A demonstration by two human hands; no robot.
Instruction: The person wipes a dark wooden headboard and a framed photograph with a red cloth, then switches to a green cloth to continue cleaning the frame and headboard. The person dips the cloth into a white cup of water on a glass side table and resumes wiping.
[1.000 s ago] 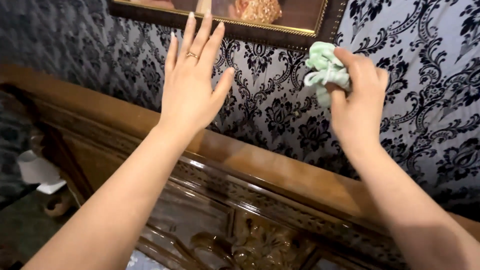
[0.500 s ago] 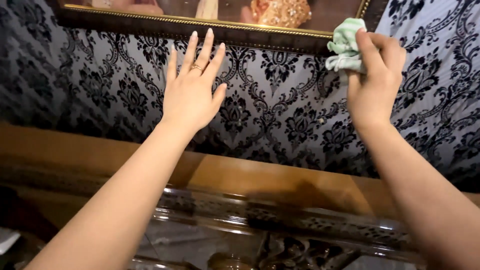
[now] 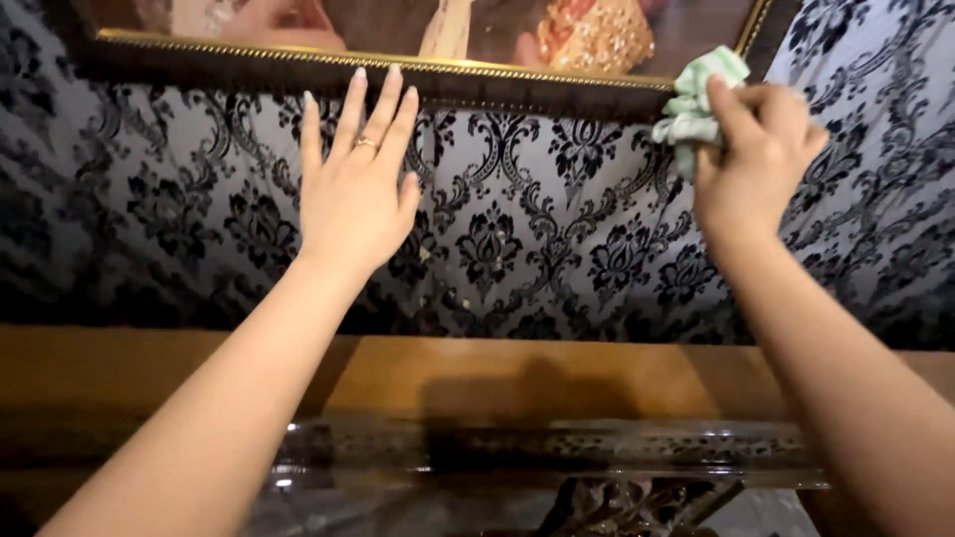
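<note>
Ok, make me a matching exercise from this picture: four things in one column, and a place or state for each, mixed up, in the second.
Things:
1. left hand
2. green cloth
3. picture frame
4. wooden ledge

Places or states:
A. bunched in the right hand, at the frame's lower right corner
B. runs below the patterned wallpaper
C. open, fingers spread, flat against the wall
D. gold-edged, along the top of the view

Pairs: 1-C, 2-A, 3-D, 4-B

Both arms raised, left hand [image 3: 353,189] flat with fingers spread, right hand [image 3: 753,159] closed in a grip
</note>
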